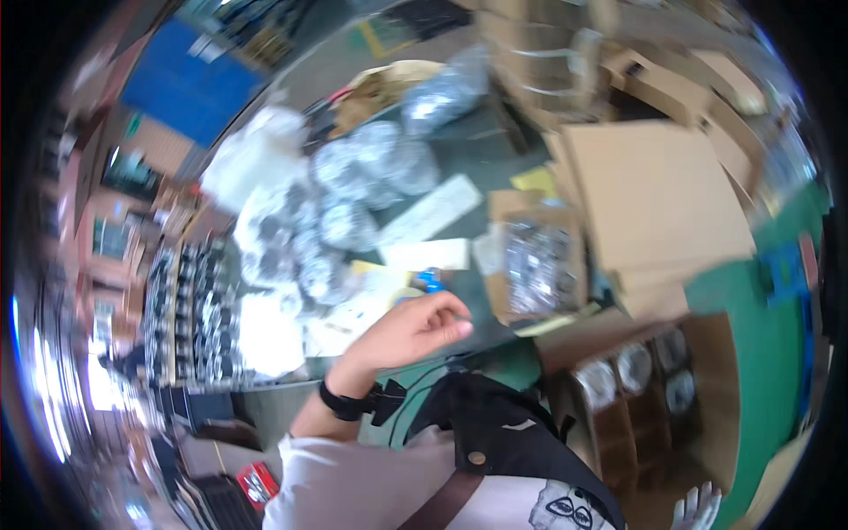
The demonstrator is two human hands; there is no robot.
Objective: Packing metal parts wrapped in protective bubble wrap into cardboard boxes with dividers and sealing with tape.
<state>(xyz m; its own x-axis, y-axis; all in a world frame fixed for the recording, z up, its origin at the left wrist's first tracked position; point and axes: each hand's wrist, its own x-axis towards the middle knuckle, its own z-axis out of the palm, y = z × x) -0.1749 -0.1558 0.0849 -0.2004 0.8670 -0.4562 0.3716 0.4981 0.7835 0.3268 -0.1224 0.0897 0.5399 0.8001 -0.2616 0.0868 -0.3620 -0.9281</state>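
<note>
My left hand [413,332] is above the near edge of the worktable, its fingers curled loosely in toward the thumb and nothing visible in them. A black band circles that wrist. Just beyond the knuckles lies a small blue object [430,280], too blurred to name. At the lower right, the pale fingertips of my right hand [698,508] show spread apart, with nothing seen between them; the rest is cut off. They are beside a partitioned cardboard box [724,389], where several plastic-wrapped round items [634,367] sit in the far compartments.
An open carton [499,305] of shiny bagged parts stands on the table [468,146]. Clear-wrapped bundles [371,163] crowd its left half, beside paper sheets [433,208]. Flattened cardboard [658,199] overhangs on the right. Racked dark metal parts [181,314] stand far left.
</note>
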